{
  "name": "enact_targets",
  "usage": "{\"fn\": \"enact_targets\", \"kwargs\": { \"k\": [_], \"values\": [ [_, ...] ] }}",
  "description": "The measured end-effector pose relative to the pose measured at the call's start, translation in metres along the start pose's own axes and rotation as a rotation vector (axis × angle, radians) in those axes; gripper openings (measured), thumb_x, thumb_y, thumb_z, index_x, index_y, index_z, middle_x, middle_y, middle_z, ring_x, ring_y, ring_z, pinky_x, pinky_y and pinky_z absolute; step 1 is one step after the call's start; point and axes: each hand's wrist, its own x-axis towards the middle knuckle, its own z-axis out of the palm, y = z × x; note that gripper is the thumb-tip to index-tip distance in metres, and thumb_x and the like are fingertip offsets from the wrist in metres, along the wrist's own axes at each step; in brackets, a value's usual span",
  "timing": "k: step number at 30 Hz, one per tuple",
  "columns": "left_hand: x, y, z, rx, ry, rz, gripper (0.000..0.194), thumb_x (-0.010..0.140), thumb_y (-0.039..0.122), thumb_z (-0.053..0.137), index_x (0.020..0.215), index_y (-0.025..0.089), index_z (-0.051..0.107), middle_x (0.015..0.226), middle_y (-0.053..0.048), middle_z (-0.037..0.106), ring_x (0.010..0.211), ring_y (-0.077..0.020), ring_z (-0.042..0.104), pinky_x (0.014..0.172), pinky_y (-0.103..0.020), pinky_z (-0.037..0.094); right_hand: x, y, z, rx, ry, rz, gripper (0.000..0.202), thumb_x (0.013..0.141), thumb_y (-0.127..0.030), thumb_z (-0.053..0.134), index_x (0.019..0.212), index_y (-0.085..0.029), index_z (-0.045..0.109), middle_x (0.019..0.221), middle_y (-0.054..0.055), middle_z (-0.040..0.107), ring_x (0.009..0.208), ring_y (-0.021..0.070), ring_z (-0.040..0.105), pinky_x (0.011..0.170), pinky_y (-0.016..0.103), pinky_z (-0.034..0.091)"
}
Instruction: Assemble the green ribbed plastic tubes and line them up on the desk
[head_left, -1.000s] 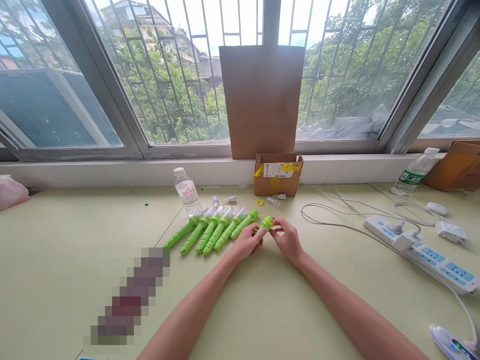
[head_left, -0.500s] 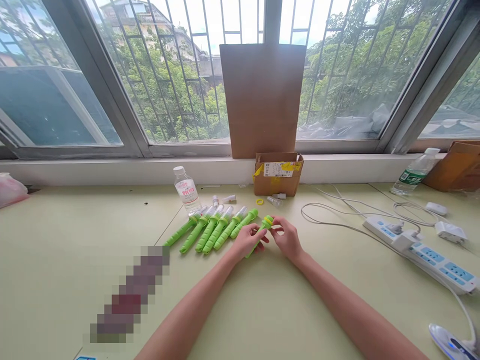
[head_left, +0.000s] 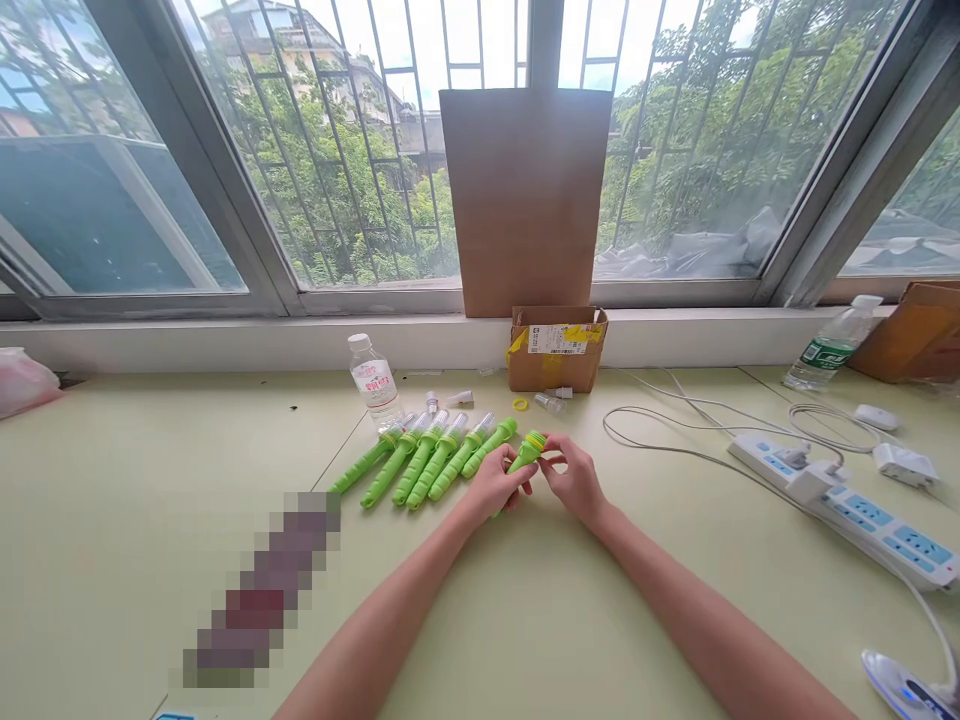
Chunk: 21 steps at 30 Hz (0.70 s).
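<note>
**Left hand [head_left: 495, 482] holds a green plastic tube [head_left: 523, 456] while the right hand [head_left: 574, 474] works at its collar [head_left: 534, 443]**

From where I stand, both bare forearms come in low over the pale green table [head_left: 570, 620] and slant inward, so that the hands nearly meet. The left hand is closed around the tube's shaft, thumb laid along the upper side, fingers curled beneath. The right hand is bent inward, its thumb and forefinger brought up to the collar; I can't tell whether they pinch it or only touch it.

The tube is between the two hands, just to the right of a slanting row of green tubes [head_left: 431, 465]. Its long axis runs obliquely: the collared end points away from the person and a little to the right, the narrow tail back toward the left wrist.

It is bright, glossy green, wider at the collar, with a yellow band around it. The hand hides much of the shaft. Most tubes in the row have clear tips, and a loose yellow ring [head_left: 520, 404] lies beyond, near the small cardboard box [head_left: 555, 372].
</note>
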Motion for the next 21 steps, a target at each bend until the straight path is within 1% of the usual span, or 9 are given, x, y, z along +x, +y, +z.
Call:
{"fn": "enact_targets", "kwargs": {
  "k": [2,4,8,11,16,21],
  "values": [
    [-0.0002,0.0004,0.0002,-0.001,0.002,-0.014,0.041,0.073,0.058,0.059,0.079,0.02,0.044,0.064,0.0,0.065,0.035,-0.0087,0.049,0.033,-0.02,0.032,-0.0003,0.0008,0.0005,-0.012,-0.013,-0.013,0.018,0.081,-0.025,0.054,0.099,-0.023,0.053,0.099,0.006,0.066,0.081,0.0183,0.066,0.064,0.034,0.061],
    [-0.0004,0.0008,0.0004,-0.011,-0.014,-0.007,0.042,0.074,0.06,0.057,0.076,0.018,0.047,0.067,-0.002,0.067,0.039,-0.0099,0.053,0.036,-0.021,0.036,-0.0006,0.0022,0.0011,-0.02,-0.025,-0.02,0.02,0.08,-0.025,0.055,0.1,-0.023,0.052,0.101,0.006,0.065,0.082,0.0182,0.066,0.064,0.035,0.061],
    [0.0,0.0015,-0.0001,-0.022,-0.079,0.03,0.045,0.077,0.061,0.053,0.078,0.016,0.055,0.07,-0.004,0.067,0.042,-0.0098,0.055,0.039,-0.021,0.04,-0.0014,0.0054,0.0016,-0.021,-0.021,-0.019,0.017,0.08,-0.024,0.054,0.097,-0.023,0.049,0.105,0.007,0.064,0.084,0.0183,0.066,0.065,0.035,0.061],
    [0.0005,0.0029,-0.001,-0.009,-0.107,0.019,0.046,0.079,0.062,0.049,0.08,0.016,0.057,0.07,-0.003,0.065,0.041,-0.0085,0.052,0.039,-0.021,0.038,-0.0018,0.0063,0.0016,-0.019,-0.003,-0.006,0.012,0.081,-0.024,0.053,0.092,-0.022,0.049,0.105,0.007,0.064,0.082,0.0182,0.067,0.067,0.036,0.061],
    [0.0,0.0053,-0.0017,0.022,-0.109,0.023,0.045,0.081,0.062,0.045,0.08,0.018,0.056,0.063,0.0,0.06,0.039,-0.0076,0.047,0.038,-0.02,0.034,-0.0011,0.0045,0.0011,-0.009,0.009,0.005,0.01,0.081,-0.026,0.053,0.089,-0.022,0.05,0.102,0.007,0.066,0.077,0.0179,0.067,0.066,0.037,0.061],
    [0.0001,0.0041,-0.0015,0.002,-0.104,0.033,0.041,0.082,0.059,0.044,0.079,0.019,0.053,0.049,0.005,0.048,0.034,-0.007,0.04,0.034,-0.02,0.028,-0.0009,0.0034,0.0007,0.011,0.005,0.02,0.009,0.081,-0.027,0.054,0.087,-0.022,0.05,0.102,0.008,0.066,0.082,0.0192,0.067,0.066,0.037,0.061]
  ]
}}
